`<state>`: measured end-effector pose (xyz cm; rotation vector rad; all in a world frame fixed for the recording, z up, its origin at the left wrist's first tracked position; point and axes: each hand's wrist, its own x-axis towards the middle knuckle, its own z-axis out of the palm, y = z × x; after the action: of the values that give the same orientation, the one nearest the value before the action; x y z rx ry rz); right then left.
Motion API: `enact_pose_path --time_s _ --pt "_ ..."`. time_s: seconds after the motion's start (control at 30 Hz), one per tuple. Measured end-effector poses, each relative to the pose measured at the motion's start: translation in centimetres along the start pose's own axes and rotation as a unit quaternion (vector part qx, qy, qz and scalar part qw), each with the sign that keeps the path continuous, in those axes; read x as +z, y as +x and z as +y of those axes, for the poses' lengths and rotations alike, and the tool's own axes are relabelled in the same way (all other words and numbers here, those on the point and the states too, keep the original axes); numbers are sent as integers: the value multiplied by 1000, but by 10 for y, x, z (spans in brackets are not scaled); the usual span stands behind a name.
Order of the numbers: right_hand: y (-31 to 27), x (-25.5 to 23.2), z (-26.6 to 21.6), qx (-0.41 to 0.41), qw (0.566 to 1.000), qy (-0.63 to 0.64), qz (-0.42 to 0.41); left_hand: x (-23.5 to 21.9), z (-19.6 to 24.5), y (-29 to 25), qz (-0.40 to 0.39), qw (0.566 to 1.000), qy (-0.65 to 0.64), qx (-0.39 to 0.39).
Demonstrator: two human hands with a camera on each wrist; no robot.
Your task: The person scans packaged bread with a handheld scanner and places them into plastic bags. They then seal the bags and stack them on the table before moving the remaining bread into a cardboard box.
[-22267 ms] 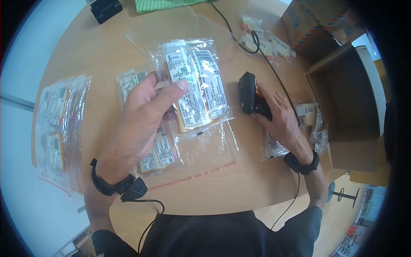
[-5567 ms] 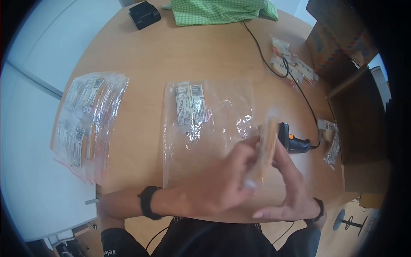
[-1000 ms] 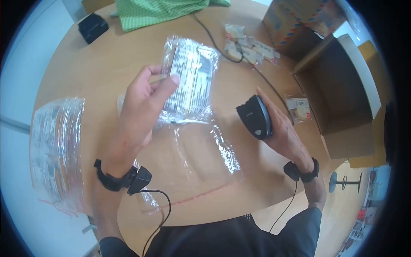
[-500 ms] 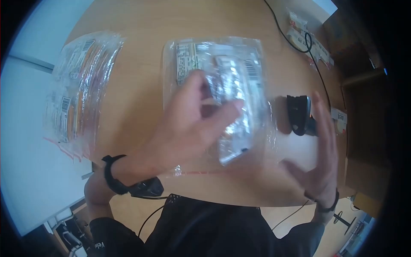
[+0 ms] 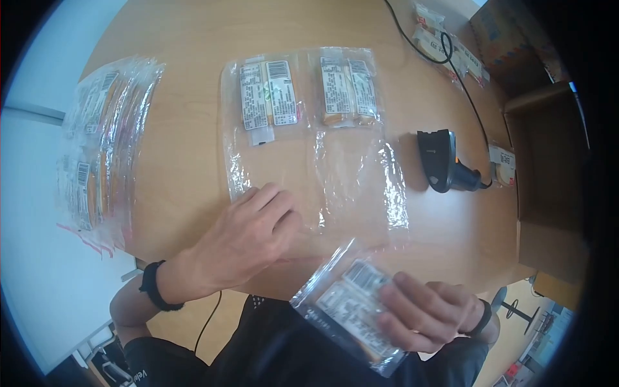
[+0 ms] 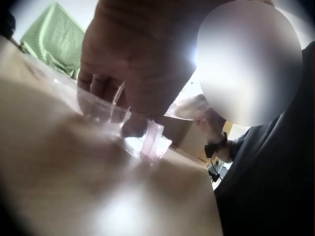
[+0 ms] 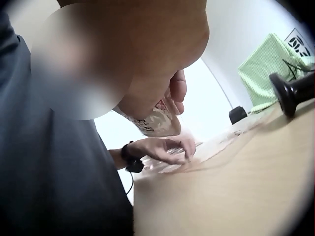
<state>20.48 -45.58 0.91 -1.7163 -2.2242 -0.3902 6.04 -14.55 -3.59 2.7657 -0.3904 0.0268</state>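
My left hand (image 5: 258, 232) is at the near edge of a large clear zip bag (image 5: 351, 174), its fingers curled. In the left wrist view its fingers (image 6: 133, 125) pinch the plastic beside a pink strip. Two labelled packets, a left one (image 5: 267, 93) and a right one (image 5: 348, 87), lie side by side at the bag's far end. My right hand (image 5: 422, 313) grips another clear packet (image 5: 351, 306) with white barcode labels, tilted over the table's near edge. Part of this packet is hidden behind the fingers.
A black barcode scanner (image 5: 438, 161) lies right of the bag, its cable (image 5: 474, 97) running to the back. Stacked filled bags (image 5: 106, 148) lie at left. Small wrapped pieces (image 5: 451, 48) and one more packet (image 5: 503, 166) are near the open cardboard box (image 5: 551, 161).
The scanner has left my right hand and lies on the table. The labelled packet has passed from my left hand to my right. The left hand has come down to the bag's near edge.
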Motion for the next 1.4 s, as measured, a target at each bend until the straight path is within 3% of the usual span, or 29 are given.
enact_pose_path --time_s 0.1,0.17,0.2,0.27,0.4,0.47,0.6,0.67,0.7,0.77,0.8,0.87,0.9,0.97,1.03,1.07,1.1,1.13,1.2,1.23,1.3,1.33,1.4 --pt "2 17 -9 -26 1000 -4 10 -2 2 -2 35 999 -12 11" --pt "12 26 -9 -66 994 -92 -15 -13 6 -1 108 993 -38 -5" --pt "21 32 -11 -63 993 -95 -11 -16 8 -1 106 994 -34 -1" --pt "39 45 -11 2 977 -196 -79 -19 13 -2 147 989 -29 -1" --pt "55 72 0 50 984 -85 -148 -22 17 -4 134 991 -16 -1" --pt "48 89 5 67 982 35 -174 -23 17 -5 103 994 -23 3" --pt "55 103 13 32 986 71 -146 -22 15 -3 96 995 -18 19" --pt "61 115 12 62 986 117 -102 -21 14 -2 86 996 -14 14" --pt "65 118 8 80 985 106 -109 -23 14 -2 87 995 -21 34" --pt "66 117 1 106 989 65 -78 -28 15 -3 11 1000 -22 -7" --pt "60 101 -1 129 987 45 -88 -27 15 0 16 999 -30 23" --pt "62 58 -4 -39 978 49 -200 -24 16 1 46 999 -16 -7" --pt "55 40 -2 -24 977 36 -207 -23 16 -4 19 999 -25 -38" --pt "23 0 6 69 988 89 -106 -21 17 -4 -3 999 -4 -35" --pt "-7 -24 53 221 974 -31 -43 -17 17 -9 -31 998 18 -45" --pt "-34 -32 85 321 943 -80 -37 -13 17 -11 -42 998 31 -30" --pt "-49 -53 109 401 900 -116 -128 -10 17 -14 -56 997 45 -17" --pt "-81 -53 135 373 894 -202 -143 -8 17 -17 -56 997 47 -15" --pt "-110 -66 156 416 864 -178 -222 -2 18 -18 -37 998 45 -23" --pt "-126 -63 167 414 865 -178 -221 -2 18 -18 -37 998 47 -25" --pt "-157 -53 186 478 828 -109 -273 -2 17 -18 -45 998 49 -20" --pt "-168 -56 192 469 834 -103 -272 -1 17 -19 -46 997 50 -32" --pt "-181 -55 206 534 807 72 -241 0 16 -20 -47 994 102 -3"
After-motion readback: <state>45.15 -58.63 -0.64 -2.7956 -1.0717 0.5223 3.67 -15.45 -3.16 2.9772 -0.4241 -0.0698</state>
